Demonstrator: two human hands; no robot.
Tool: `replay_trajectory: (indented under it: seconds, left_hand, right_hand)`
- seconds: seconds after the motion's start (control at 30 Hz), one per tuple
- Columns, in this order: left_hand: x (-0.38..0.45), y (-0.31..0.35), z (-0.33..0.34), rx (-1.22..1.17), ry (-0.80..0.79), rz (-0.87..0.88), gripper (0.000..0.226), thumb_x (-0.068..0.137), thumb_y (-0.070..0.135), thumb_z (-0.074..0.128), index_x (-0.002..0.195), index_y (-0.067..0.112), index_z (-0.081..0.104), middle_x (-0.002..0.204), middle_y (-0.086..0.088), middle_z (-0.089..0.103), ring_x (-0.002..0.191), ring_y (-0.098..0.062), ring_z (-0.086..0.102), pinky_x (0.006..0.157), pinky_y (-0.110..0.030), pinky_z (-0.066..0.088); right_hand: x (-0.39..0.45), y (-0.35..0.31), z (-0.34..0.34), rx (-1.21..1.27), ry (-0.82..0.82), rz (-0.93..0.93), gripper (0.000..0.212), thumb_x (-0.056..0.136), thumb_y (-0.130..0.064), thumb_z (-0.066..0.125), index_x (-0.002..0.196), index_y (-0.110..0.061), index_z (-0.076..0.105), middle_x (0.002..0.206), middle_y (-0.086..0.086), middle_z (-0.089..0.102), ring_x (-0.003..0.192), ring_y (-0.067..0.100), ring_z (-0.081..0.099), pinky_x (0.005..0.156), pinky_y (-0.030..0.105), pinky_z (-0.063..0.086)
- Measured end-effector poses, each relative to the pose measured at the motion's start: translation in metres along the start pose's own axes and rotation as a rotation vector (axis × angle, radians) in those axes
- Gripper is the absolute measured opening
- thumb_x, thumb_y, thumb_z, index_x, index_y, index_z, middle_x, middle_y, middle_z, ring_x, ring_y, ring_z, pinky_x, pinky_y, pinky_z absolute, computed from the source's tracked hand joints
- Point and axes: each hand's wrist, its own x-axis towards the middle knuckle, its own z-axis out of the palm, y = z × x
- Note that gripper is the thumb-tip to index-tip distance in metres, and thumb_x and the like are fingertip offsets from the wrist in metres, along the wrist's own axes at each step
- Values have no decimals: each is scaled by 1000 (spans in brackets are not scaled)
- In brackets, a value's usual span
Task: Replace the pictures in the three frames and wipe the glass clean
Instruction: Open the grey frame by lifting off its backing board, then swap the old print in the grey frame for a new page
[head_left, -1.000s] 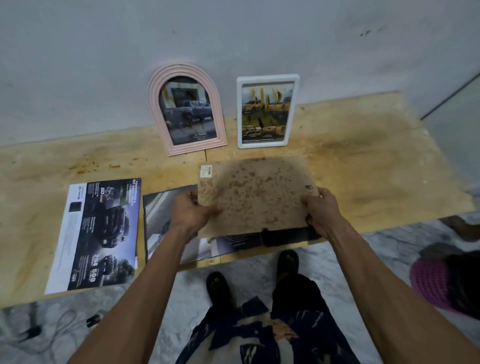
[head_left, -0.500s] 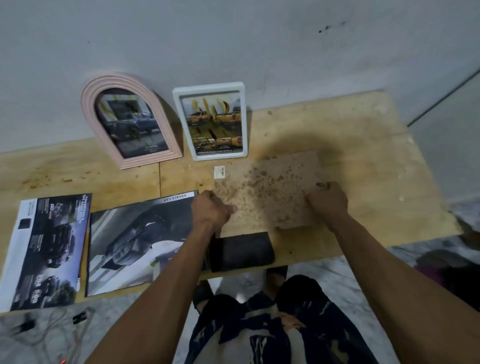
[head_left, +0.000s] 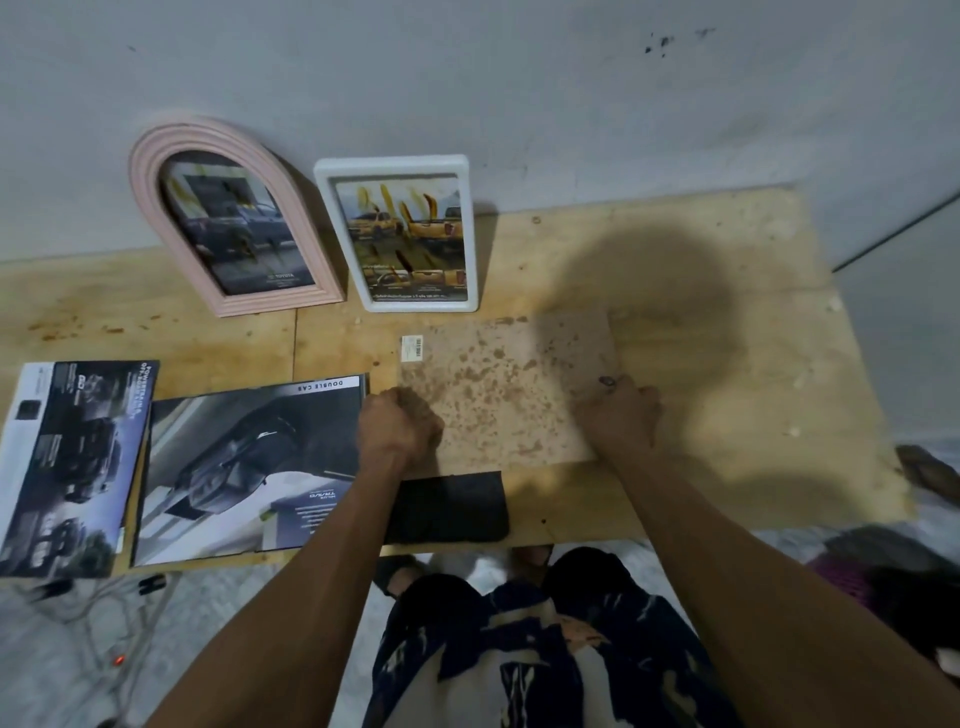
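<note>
A stained brown backing board (head_left: 504, 389), the back of a frame with a barcode sticker at its far left corner, lies flat on the wooden table (head_left: 727, 364). My left hand (head_left: 400, 428) is curled on its near left edge and my right hand (head_left: 621, 415) on its near right edge. A pink arched frame (head_left: 228, 218) and a white rectangular frame (head_left: 402, 234), both with truck pictures and yellow smears on the glass, lean against the wall. Two truck brochure pages (head_left: 244, 467) (head_left: 72, 462) lie to the left.
A black cloth (head_left: 449, 506) lies at the table's near edge, just below the board. Cables (head_left: 104, 623) trail on the marble floor at lower left. My legs and feet are under the table edge. A pink and dark object (head_left: 883, 582) sits on the floor at right.
The board came down from being held above the table and shifted right. It now lies flat, uncovering the brochure page and black cloth. Both hands stay on its near edge.
</note>
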Motion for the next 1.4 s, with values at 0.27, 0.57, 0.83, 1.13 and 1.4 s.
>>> replay_trajectory:
  seconds: [0.27,0.57,0.83,1.13,1.4]
  left_hand:
    - [-4,-5,3,79,73,71,38,71,33,79,103,17,66,113,-5,61,97,-20,61,87,-28,54]
    - [-14,-61,-57,79,209,123,48,92,33,69,131,7,57,132,-14,51,117,-30,55,99,-35,45]
    - [13,-185,-149,140,247,27,40,85,35,71,118,13,65,119,-15,64,107,-34,63,88,-42,54]
    - [48,-256,-182,330,169,123,45,89,48,65,115,14,50,134,-10,43,124,-35,37,87,-47,46]
    - [65,-257,-190,255,187,151,55,78,46,78,115,12,56,133,-12,47,127,-35,35,96,-49,44]
  right_hand:
    - [-8,-3,2,-136,37,-10,60,86,-38,60,136,-12,38,138,15,29,128,37,28,100,48,40]
    - [-73,-77,61,-175,55,-366,56,97,-36,47,146,-13,31,148,15,32,133,33,32,105,48,34]
    - [-159,-136,157,-54,-153,-440,35,95,-33,51,127,-17,51,116,10,60,97,26,60,84,41,53]
    - [-210,-143,224,-227,-82,-346,61,92,-22,52,148,-10,30,155,14,21,138,37,22,107,47,34]
    - [-223,-153,239,-327,-65,-279,67,96,-25,49,153,-8,19,158,13,15,140,39,12,109,50,29]
